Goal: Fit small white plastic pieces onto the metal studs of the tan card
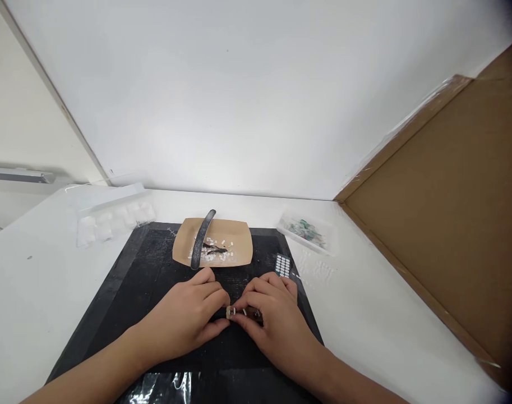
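Note:
Over the black mat, my two hands meet at a small brown strip-like piece with tiny pale and metallic-looking bits on it. My right hand is closed around it, thumb below and fingers above, and hides part of it. At the piece's pale left end, my left hand is closed with thumb and forefinger pressed against it. Just beyond lies a tan paper tray holding small white bits and dark scraps. A curved dark nail file rests across the tray.
Right of the tray is a dark card of white oval stickers, with small clear pieces beside it. A clear box holds greenish bits. At left sits a clear case of white pads. A cardboard panel borders the right side.

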Demonstrator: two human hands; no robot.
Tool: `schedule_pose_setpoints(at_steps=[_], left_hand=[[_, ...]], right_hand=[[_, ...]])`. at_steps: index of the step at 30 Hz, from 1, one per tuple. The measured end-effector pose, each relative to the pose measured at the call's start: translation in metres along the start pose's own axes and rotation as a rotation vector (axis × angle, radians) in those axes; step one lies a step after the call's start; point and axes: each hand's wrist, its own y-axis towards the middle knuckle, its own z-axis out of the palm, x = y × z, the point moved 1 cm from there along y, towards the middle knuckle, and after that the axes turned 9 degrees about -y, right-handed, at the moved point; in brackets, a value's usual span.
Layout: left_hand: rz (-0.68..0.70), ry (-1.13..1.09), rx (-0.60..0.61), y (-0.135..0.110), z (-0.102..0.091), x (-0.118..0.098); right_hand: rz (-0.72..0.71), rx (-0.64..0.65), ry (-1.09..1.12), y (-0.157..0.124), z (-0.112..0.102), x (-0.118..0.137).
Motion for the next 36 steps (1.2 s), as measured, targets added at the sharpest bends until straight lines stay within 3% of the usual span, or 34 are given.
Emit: schedule_pose_setpoints(at_steps=[24,36], left_hand=[[0.026,0.002,-0.044,0.0003,0.0007,-0.0013],[0.012,-0.002,-0.039,0.0000,-0.0001,-0.0025]], right_hand=[[-0.012,-0.015,-0.032,0.0016,0.0009,0.0001],[-0.015,0.052,-0.032,0.0023,-0.0024,0.0017]])
